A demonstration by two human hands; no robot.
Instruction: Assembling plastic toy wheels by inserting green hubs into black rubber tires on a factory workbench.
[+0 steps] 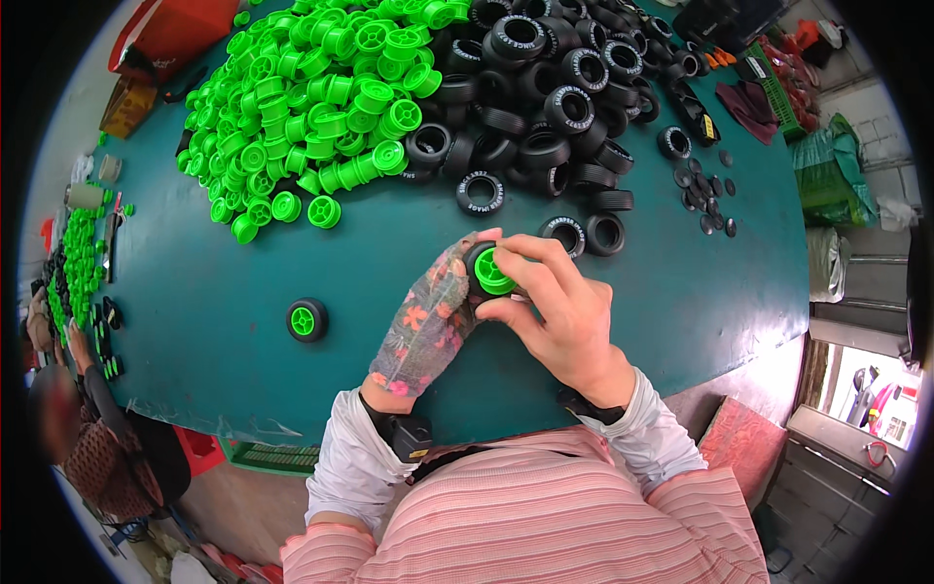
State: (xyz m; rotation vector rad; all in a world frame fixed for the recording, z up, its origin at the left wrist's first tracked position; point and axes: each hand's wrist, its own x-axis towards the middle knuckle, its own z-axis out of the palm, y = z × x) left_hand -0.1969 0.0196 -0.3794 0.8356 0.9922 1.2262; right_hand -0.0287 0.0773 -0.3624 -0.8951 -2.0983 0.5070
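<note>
My left hand (428,316), in a grey floral glove, is closed around a small black toy tire (473,265) over the near middle of the table. A bright green wheel rim (497,276) sits partly in the tire's opening, tilted, with its spoked face showing. My bare right hand (576,316) grips the rim, index finger on its upper edge and thumb below. The glove hides the tire's far side. Left of my hands lies a wheel (307,319), a green rim inside a black tire.
On the green table (195,341), a heap of green rims (311,107) stands at the far left of centre. Beside it is a heap of black tires (545,107). Several small dark discs (708,195) lie at the right. Another person (112,448) works at the left edge.
</note>
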